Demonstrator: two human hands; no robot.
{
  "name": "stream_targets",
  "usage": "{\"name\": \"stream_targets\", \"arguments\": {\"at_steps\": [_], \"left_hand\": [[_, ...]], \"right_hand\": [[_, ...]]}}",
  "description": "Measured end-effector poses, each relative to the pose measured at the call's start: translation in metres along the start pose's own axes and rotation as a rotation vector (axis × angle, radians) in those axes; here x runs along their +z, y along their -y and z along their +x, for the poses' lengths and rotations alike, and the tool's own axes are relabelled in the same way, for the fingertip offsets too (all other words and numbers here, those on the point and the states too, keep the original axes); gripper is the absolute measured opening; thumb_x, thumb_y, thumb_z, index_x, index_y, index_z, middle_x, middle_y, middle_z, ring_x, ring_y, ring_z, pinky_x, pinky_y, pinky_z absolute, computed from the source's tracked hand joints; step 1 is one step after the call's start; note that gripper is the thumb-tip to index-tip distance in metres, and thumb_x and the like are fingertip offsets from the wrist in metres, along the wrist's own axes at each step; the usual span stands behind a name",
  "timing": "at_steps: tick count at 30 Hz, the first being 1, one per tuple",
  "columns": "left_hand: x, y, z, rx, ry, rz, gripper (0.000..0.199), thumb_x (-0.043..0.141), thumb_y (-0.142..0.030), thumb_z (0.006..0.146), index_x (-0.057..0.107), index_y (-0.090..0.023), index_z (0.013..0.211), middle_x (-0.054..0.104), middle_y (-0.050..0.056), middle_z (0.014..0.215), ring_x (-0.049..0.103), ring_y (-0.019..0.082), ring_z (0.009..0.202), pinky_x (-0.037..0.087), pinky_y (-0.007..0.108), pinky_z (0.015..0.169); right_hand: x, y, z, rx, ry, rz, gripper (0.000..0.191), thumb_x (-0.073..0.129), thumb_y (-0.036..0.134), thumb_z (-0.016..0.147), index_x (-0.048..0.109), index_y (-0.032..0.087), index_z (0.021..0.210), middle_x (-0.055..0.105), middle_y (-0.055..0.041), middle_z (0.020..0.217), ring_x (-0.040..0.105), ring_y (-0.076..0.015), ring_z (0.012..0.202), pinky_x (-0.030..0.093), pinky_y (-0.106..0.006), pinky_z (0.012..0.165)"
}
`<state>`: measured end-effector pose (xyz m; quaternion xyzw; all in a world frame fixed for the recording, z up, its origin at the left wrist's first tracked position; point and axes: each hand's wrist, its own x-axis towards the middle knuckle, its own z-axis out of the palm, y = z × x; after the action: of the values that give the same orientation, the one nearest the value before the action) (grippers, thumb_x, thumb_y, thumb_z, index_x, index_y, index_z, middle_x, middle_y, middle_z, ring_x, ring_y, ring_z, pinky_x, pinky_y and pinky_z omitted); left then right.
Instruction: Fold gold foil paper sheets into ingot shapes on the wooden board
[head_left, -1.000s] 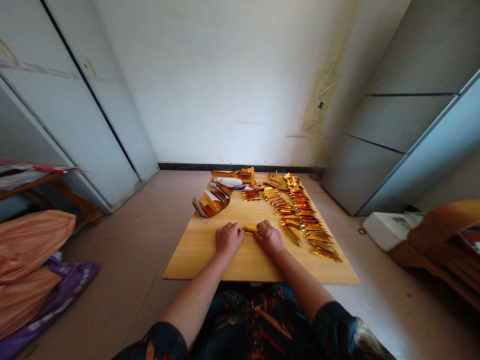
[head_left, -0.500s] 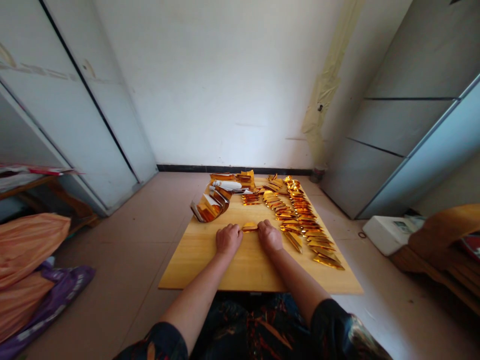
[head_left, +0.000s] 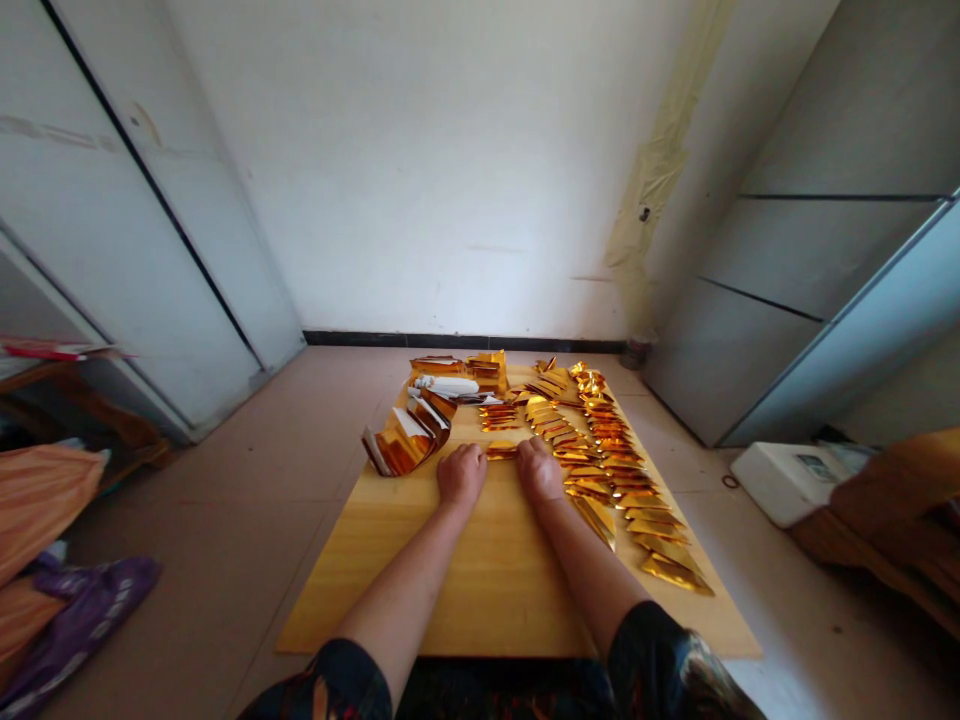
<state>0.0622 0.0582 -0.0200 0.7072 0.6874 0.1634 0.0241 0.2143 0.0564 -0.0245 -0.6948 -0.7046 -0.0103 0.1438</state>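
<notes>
Between my two hands lies a small folded piece of gold foil paper (head_left: 501, 452), low over the wooden board (head_left: 420, 560). My left hand (head_left: 461, 474) is closed at its left end, and my right hand (head_left: 539, 470) is closed at its right end. The fingertips are mostly hidden behind the knuckles. Just beyond the piece, a short stack of folded gold papers (head_left: 498, 416) rests on the board. To the right of my right hand, long overlapping rows of folded gold papers (head_left: 613, 440) run toward the near right corner.
Curled gold sheets with white backing (head_left: 409, 435) lie at the board's left edge. A white roll-shaped item (head_left: 446, 386) sits behind them. Cabinets (head_left: 150, 200) stand left, a grey refrigerator (head_left: 810, 240) right. A white box (head_left: 787, 480) and orange bag (head_left: 45, 500) flank the board.
The view has tipped and shifted, so the board looks larger and closer. Both hands keep their grip on the folded gold paper, which has barely moved.
</notes>
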Motion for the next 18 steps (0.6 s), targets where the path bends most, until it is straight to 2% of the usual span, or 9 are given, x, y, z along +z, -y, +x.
{"name": "stream_targets", "arguments": {"at_steps": [6, 18], "left_hand": [[0.008, -0.003, 0.02, -0.009, -0.017, -0.02, 0.023, 0.044, -0.031, 0.088, 0.063, -0.021, 0.081, 0.067, 0.002, 0.086, 0.06, 0.014, 0.079, 0.035, 0.025, 0.064], [0.014, -0.004, 0.034, -0.036, 0.004, -0.041, 0.024, 0.043, -0.034, 0.089, 0.063, -0.022, 0.083, 0.067, 0.003, 0.086, 0.061, 0.015, 0.077, 0.036, 0.026, 0.063]], "right_hand": [[0.007, -0.003, 0.02, 0.043, -0.033, 0.031, 0.027, 0.036, 0.024, 0.094, 0.062, 0.019, 0.088, 0.061, -0.0047, 0.092, 0.052, -0.0109, 0.065, 0.028, -0.023, 0.056], [0.009, -0.002, 0.033, 0.091, -0.033, 0.006, 0.023, 0.039, 0.025, 0.093, 0.062, 0.02, 0.09, 0.06, -0.0045, 0.095, 0.053, -0.0094, 0.064, 0.028, -0.022, 0.054]]}}
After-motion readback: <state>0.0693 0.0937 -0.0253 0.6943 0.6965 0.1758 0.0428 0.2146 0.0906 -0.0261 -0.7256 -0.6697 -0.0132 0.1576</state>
